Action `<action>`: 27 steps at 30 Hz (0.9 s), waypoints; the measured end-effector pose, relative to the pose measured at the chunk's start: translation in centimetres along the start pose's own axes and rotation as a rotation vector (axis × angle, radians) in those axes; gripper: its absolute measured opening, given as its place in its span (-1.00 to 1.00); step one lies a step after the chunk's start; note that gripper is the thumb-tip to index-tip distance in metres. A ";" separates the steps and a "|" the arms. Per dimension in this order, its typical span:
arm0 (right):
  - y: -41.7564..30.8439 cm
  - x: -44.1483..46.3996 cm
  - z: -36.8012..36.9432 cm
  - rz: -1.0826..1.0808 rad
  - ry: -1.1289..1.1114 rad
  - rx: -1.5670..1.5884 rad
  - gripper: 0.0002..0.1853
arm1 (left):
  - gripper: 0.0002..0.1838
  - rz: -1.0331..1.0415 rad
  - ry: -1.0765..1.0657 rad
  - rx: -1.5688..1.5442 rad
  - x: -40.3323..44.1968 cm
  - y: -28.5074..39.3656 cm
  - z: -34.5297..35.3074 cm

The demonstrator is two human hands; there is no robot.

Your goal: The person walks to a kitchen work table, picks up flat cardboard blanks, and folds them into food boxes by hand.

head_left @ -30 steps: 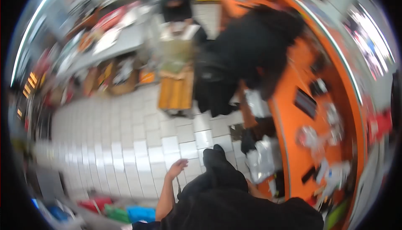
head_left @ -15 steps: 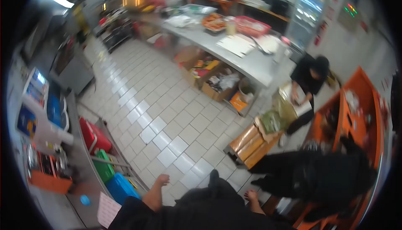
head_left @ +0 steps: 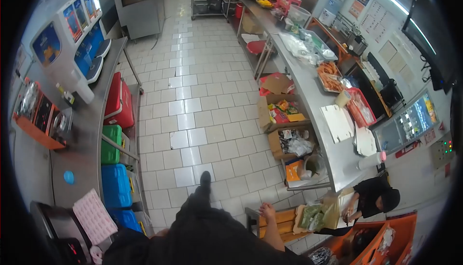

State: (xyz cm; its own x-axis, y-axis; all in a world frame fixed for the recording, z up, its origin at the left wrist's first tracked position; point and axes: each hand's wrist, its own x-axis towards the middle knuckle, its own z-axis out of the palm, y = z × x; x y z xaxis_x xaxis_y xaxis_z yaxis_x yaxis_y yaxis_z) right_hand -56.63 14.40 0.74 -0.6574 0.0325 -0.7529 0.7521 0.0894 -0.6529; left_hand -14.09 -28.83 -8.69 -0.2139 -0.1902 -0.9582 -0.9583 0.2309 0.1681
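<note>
My right hand (head_left: 266, 210) is raised at the lower middle, beside the wooden slatted bench (head_left: 277, 224). It holds nothing; its fingers are loosely bent and a little apart. Only a sliver of my left hand (head_left: 160, 233) shows beside my dark clothing, its fingers hidden. One dark shoe (head_left: 206, 179) is stretched forward on the tiled floor (head_left: 193, 115). On the bench lies a clear bag of something green (head_left: 313, 217).
A long steel table (head_left: 308, 106) runs along the right, with cardboard boxes (head_left: 279, 142) below. At left stand a steel counter (head_left: 87, 139), a red cooler (head_left: 119, 102) and blue bins (head_left: 115, 185). A person (head_left: 376, 200) in black works at the lower right.
My view has turned right and levelled along the aisle. My left hand has dropped mostly out of sight, while my right hand shows further up. The person in black now appears lower down.
</note>
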 end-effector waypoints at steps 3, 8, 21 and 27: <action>3.5 1.9 2.1 0.181 -0.069 -0.145 -0.86 | -0.67 -0.140 -0.054 -0.316 1.9 3.8 -5.0; 3.3 1.8 8.0 0.062 -0.042 -0.468 -0.82 | -0.71 0.355 0.098 -0.585 13.0 15.6 -20.2; -11.6 19.1 20.9 0.102 0.028 -0.330 -0.74 | -0.57 0.651 0.022 -0.702 8.3 62.7 -51.2; -25.8 36.3 29.0 -0.292 -0.252 -1.276 -0.72 | -0.59 0.150 0.263 -0.533 19.7 54.3 -57.7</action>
State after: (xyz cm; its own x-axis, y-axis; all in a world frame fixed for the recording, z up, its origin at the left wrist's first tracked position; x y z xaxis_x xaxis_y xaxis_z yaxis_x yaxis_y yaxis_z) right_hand -98.52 -15.62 -12.16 -0.6559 -0.3188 -0.6842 -0.0745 0.9294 -0.3616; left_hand -81.26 -75.14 -5.03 -0.3282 -0.4371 -0.8374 -0.8626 -0.2227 0.4543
